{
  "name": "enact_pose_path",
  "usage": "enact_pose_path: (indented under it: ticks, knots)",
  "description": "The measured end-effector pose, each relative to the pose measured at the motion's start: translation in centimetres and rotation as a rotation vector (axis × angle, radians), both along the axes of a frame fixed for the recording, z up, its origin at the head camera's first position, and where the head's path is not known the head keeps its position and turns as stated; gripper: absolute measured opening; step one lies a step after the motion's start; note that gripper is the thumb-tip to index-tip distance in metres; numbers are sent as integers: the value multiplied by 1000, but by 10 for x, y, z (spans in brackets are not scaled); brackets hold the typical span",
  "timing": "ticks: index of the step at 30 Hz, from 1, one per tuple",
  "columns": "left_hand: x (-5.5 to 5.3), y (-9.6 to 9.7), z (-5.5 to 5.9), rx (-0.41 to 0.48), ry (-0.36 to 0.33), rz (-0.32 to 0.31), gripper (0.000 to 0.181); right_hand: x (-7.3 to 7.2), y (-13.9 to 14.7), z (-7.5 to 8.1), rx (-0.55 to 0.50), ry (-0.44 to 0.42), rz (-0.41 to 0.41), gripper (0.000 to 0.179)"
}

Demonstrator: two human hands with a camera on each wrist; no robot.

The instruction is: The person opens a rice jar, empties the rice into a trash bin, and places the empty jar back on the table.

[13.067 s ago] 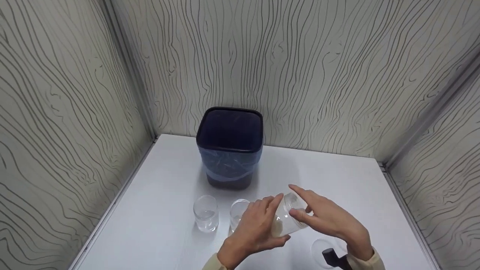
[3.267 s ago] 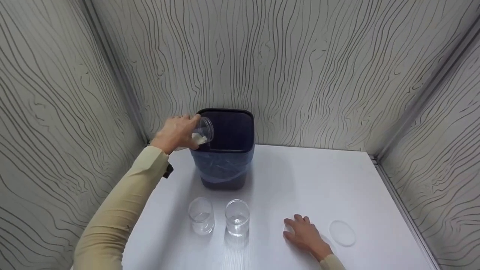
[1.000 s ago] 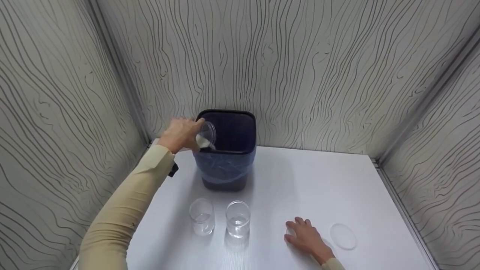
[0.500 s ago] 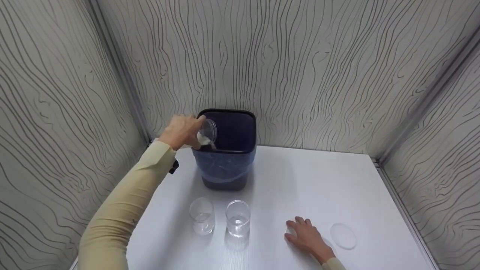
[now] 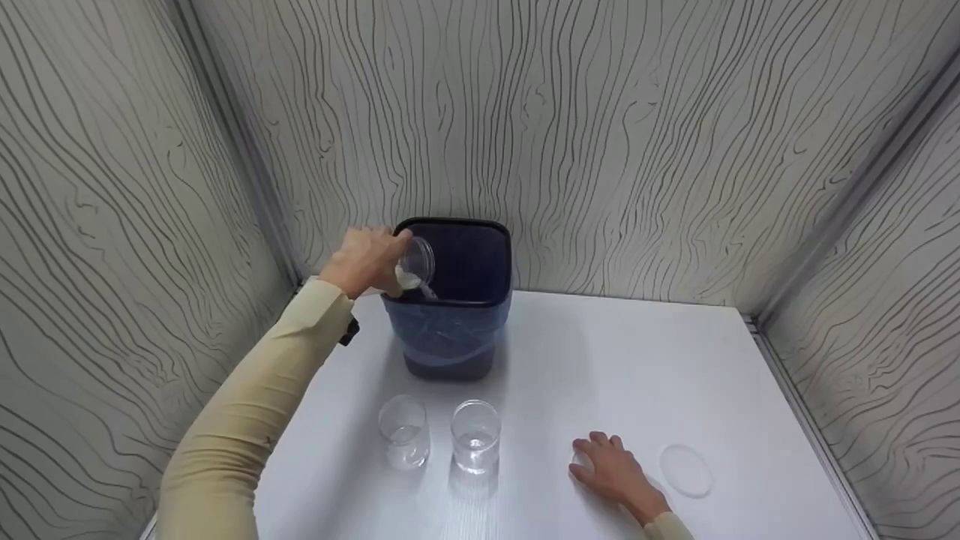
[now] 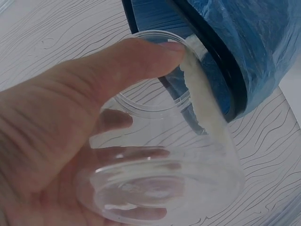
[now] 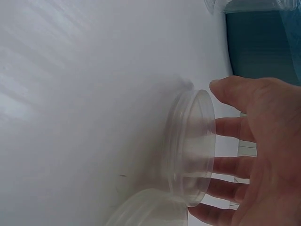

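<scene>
My left hand [image 5: 367, 261] grips a clear plastic jar [image 6: 155, 188], tipped on its side over the near left rim of a dark blue bin [image 5: 450, 367]. White powder [image 6: 204, 101] lies along the jar's lower wall, and a thin stream of it falls from the mouth into the bin. The left thumb lies across the jar near its mouth. My right hand [image 5: 615, 476] is low over the table, fingers loosely bent around a clear round lid [image 7: 193, 141]. The thumb stands apart from this lid; whether the fingertips touch it, I cannot tell.
Two clear glasses [image 5: 405, 442] [image 5: 476, 442] stand side by side in front of the bin. A second clear disc [image 5: 686, 471] lies to the right of my right hand. Wood-patterned walls [image 5: 600, 150] enclose the white table [image 5: 637, 360].
Both hands were on the jar above the table; since then the left hand has carried it to the bin and tipped it. Recently, powder has begun spilling out; the right hand stays put.
</scene>
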State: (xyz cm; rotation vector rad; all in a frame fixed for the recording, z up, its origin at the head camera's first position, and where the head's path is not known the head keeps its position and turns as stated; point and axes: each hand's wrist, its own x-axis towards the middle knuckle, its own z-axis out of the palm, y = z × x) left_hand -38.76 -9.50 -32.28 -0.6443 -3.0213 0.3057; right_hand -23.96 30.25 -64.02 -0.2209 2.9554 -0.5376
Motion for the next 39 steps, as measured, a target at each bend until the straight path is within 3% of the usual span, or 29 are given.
enact_pose_path:
  ticks: [10,19,28,39]
  knots:
    - [-3,-1,6,-1,-9,3,75,0,-1,2,-23,-6,-16,42]
    - [-1,2,6,-21,21,-5,71,-1,-1,-2,16,-15,-33,42]
    - [-1,6,7,-120,28,63,80,-1,-3,0,6,-24,-30,43]
    - [-5,10,10,-160,32,59,83,0,-1,-3,-1,-12,-30,42]
